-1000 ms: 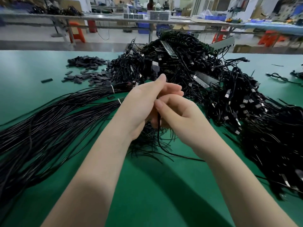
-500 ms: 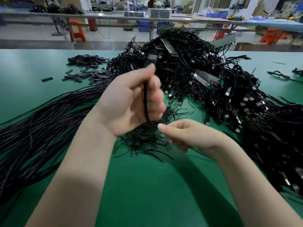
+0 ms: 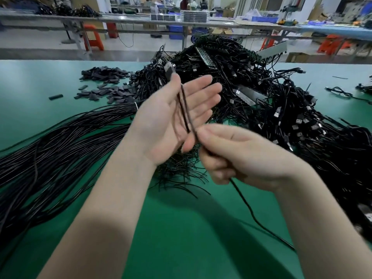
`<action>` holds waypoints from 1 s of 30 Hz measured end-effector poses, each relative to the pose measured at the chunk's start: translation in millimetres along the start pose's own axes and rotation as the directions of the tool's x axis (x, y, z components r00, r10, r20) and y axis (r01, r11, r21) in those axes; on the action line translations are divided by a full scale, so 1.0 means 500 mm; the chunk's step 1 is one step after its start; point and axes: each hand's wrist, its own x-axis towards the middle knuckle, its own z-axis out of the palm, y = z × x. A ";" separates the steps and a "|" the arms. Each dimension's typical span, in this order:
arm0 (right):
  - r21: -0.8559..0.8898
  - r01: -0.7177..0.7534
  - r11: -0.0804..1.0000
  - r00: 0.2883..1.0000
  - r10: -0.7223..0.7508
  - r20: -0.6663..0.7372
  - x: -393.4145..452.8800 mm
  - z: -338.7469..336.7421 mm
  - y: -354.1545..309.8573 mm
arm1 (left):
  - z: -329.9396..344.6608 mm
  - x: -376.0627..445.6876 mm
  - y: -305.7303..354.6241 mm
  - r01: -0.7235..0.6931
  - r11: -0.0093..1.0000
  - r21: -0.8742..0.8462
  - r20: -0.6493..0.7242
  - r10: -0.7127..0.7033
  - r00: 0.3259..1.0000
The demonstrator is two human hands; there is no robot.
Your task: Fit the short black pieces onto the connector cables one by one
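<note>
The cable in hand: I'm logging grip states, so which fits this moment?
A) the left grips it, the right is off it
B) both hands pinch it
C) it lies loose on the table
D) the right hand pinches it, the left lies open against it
D: the right hand pinches the cable between thumb and fingers, while the left hand has straight, spread fingers behind it.

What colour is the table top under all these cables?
Green: the table top shows plainly in the head view.

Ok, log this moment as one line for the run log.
left hand: open, palm up | thin black connector cable: across palm | right hand: pinching cable | loose short black pieces: far left
</note>
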 end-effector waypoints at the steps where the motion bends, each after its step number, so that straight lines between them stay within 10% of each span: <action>1: -0.038 -0.082 0.996 0.996 0.084 0.042 0.006 -0.004 0.019 | -0.003 -0.007 0.011 0.003 0.999 -0.038 0.047 -0.001 0.999; 6: -0.305 -0.340 0.890 0.910 0.228 -0.347 0.007 -0.057 0.057 | -0.024 -0.043 0.046 0.091 0.969 0.231 0.286 -0.157 0.945; 11: -0.191 -0.030 0.981 0.824 -0.084 -0.560 -0.007 -0.064 0.001 | -0.009 -0.027 0.001 0.173 0.672 0.720 0.115 -0.362 0.925; 15: -0.041 0.172 0.984 0.948 -0.176 -0.267 -0.008 -0.012 -0.027 | -0.007 -0.012 0.006 0.053 0.953 0.297 0.041 -0.069 0.997; 20: -0.108 -0.112 0.988 0.991 0.119 0.061 0.004 0.002 0.018 | 0.000 -0.028 0.037 -0.035 0.989 -0.147 0.154 0.058 0.986; 24: -0.377 -0.283 0.882 0.904 0.114 -0.412 0.008 -0.031 0.033 | -0.013 -0.037 0.036 0.062 0.967 0.247 0.253 -0.126 0.959; 28: -0.506 -0.243 0.828 0.722 -0.194 -0.664 -0.015 -0.063 0.004 | -0.018 -0.026 0.003 0.167 0.560 0.812 0.100 -0.414 0.905; 30: -0.433 -0.134 0.891 0.712 -0.217 -0.668 -0.022 -0.061 -0.019 | -0.005 -0.016 -0.017 0.213 0.542 0.813 0.017 -0.387 0.922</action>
